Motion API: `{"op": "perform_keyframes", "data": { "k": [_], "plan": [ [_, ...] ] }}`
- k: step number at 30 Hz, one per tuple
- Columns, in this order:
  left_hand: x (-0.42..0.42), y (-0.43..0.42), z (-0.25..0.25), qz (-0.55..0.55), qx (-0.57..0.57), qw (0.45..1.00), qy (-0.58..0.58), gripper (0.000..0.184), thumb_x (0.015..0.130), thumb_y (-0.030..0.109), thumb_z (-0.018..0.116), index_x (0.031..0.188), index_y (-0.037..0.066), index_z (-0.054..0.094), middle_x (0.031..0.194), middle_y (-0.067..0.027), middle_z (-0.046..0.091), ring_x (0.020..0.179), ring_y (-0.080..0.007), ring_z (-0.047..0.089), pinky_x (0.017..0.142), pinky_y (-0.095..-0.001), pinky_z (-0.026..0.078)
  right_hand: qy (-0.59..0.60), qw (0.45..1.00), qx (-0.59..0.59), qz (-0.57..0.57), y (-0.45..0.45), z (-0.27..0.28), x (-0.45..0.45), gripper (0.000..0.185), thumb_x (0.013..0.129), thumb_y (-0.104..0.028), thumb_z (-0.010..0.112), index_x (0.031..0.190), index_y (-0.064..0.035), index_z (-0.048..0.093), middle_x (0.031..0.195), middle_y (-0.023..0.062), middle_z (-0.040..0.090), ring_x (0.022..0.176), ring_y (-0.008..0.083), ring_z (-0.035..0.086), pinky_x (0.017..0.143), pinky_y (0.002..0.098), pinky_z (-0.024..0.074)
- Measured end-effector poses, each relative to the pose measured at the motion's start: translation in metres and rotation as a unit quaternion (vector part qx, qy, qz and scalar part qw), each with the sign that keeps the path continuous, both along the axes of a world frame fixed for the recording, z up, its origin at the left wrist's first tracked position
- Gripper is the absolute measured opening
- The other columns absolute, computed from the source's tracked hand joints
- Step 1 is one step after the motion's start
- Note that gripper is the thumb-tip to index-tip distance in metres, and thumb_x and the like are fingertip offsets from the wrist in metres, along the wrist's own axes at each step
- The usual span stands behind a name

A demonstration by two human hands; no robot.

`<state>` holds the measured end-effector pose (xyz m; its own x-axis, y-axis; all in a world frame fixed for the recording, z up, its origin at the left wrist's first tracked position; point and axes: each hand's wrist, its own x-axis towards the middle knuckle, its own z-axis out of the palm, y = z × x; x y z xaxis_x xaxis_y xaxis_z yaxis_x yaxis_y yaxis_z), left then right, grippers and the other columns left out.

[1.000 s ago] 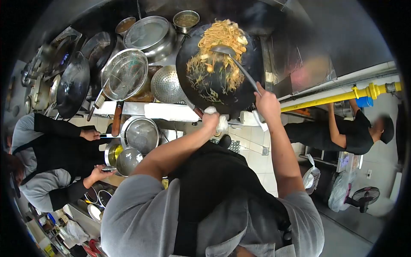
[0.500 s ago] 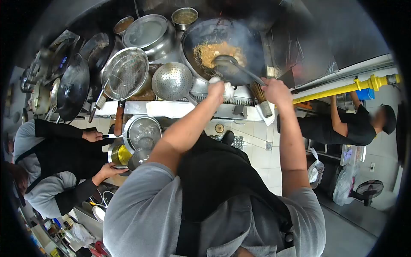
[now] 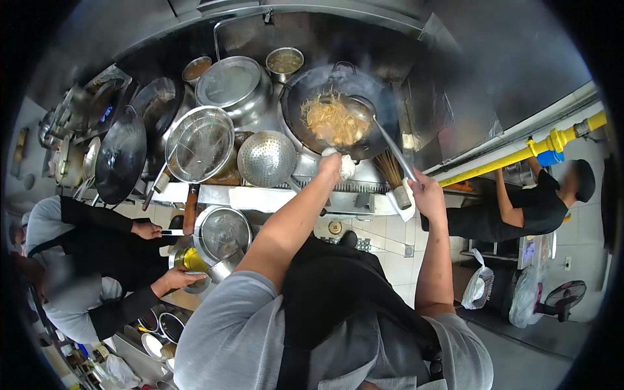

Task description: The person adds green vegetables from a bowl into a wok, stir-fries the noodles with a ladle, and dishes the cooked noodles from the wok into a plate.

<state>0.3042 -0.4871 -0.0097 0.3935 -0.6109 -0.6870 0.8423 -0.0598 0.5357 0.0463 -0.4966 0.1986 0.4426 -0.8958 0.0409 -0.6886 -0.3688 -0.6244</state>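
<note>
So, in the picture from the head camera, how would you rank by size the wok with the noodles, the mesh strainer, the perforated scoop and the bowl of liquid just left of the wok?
Wok
Mesh strainer
Perforated scoop
Bowl of liquid

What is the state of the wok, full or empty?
Partly full: noodles lie in the middle of the wok, with its dark sides bare around them.

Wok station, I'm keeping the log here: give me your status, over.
Left hand gripping white cloth at near rim of wok. Right hand gripping ladle, bowl at noodles. Brush close by ladle handle, possible snag.
</note>
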Motion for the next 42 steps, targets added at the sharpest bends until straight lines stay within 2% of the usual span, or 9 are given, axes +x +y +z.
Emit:
{"op": "perform_keyframes", "data": {
  "k": [5,11,13,18,24,26,32,34,42],
  "plan": [
    [0.018,-0.022,-0.044,-0.049,0.032,0.998,-0.007,0.020,0.099,0.016,0.044,0.105,0.002,0.057,0.084,-0.0122,0.065,0.067,-0.0282,0.067,0.058,-0.0490,0.057,0.073,0.996,-0.038,-0.046,-0.060,-0.055,0.043,0.033,0.090,-0.024,0.060,0.117,-0.0062,0.065,0.100,0.0281,0.065,0.099,0.0448,0.062,0.087,0.0486,0.0493],
    [0.018,0.022,0.012,-0.080,-0.023,0.996,0.012,0.022,0.097,0.019,0.043,0.103,0.002,0.057,0.087,-0.0136,0.066,0.072,-0.0289,0.068,0.063,-0.0481,0.058,0.068,0.997,0.003,-0.032,-0.082,-0.115,0.102,0.042,0.090,-0.033,0.062,0.125,-0.0094,0.063,0.106,0.0238,0.066,0.101,0.0389,0.065,0.088,0.0454,0.0508],
    [0.009,0.052,0.059,-0.066,0.001,0.995,-0.075,0.022,0.091,0.015,0.047,0.103,-0.001,0.057,0.088,-0.0135,0.065,0.072,-0.0278,0.068,0.063,-0.0459,0.058,0.048,0.979,0.196,0.018,-0.076,-0.084,0.097,0.044,0.090,-0.034,0.064,0.127,-0.0103,0.062,0.110,0.0215,0.066,0.103,0.0357,0.065,0.088,0.0409,0.0512],
    [-0.007,0.112,0.073,-0.055,0.033,0.972,-0.226,0.017,0.084,0.009,0.060,0.096,-0.003,0.062,0.080,-0.0120,0.065,0.064,-0.0257,0.066,0.053,-0.0418,0.054,-0.015,0.997,-0.005,0.080,-0.126,-0.099,0.034,0.042,0.090,-0.028,0.063,0.128,-0.0102,0.061,0.103,0.0233,0.067,0.097,0.0380,0.065,0.088,0.0409,0.0507],
    [-0.017,0.096,0.082,-0.103,0.072,0.983,-0.136,0.015,0.088,0.009,0.053,0.093,-0.003,0.061,0.079,-0.0132,0.063,0.063,-0.0282,0.064,0.057,-0.0468,0.052,0.045,0.997,-0.017,0.064,-0.174,-0.132,0.108,0.036,0.090,-0.024,0.060,0.119,-0.0035,0.064,0.097,0.0260,0.066,0.094,0.0428,0.064,0.086,0.0461,0.0517],
    [-0.020,0.083,0.077,-0.057,0.055,0.992,-0.101,0.022,0.087,0.012,0.052,0.101,-0.004,0.058,0.079,-0.0145,0.062,0.064,-0.0302,0.063,0.057,-0.0496,0.051,0.111,0.986,0.087,0.093,-0.147,-0.101,0.118,0.035,0.093,-0.026,0.055,0.123,-0.0095,0.062,0.099,0.0247,0.067,0.096,0.0439,0.063,0.086,0.0494,0.0508],
    [0.009,0.043,0.038,-0.083,-0.003,0.995,-0.056,0.028,0.099,0.024,0.041,0.102,0.002,0.059,0.088,-0.0121,0.066,0.078,-0.0295,0.066,0.076,-0.0480,0.055,0.214,0.949,-0.080,0.218,-0.135,-0.080,0.053,0.042,0.091,-0.023,0.058,0.133,-0.0295,0.057,0.111,0.0142,0.066,0.092,0.0348,0.067,0.080,0.0448,0.0540],
    [0.019,0.027,0.030,-0.096,0.002,0.995,0.007,0.030,0.099,0.025,0.038,0.099,0.003,0.058,0.084,-0.0107,0.065,0.075,-0.0283,0.066,0.074,-0.0477,0.055,0.231,0.943,-0.112,0.211,-0.138,-0.039,0.021,0.039,0.095,-0.021,0.046,0.131,-0.0269,0.059,0.104,0.0166,0.067,0.089,0.0337,0.069,0.077,0.0454,0.0554],
    [0.034,-0.020,-0.029,-0.139,0.015,0.984,0.114,0.030,0.098,0.024,0.035,0.081,0.010,0.056,0.066,-0.0067,0.055,0.057,-0.0265,0.057,0.057,-0.0454,0.053,0.274,0.945,-0.125,0.126,-0.091,0.058,-0.037,0.036,0.092,-0.021,0.056,0.127,-0.0204,0.062,0.093,0.0201,0.069,0.088,0.0379,0.068,0.076,0.0478,0.0548]
  ]
}}
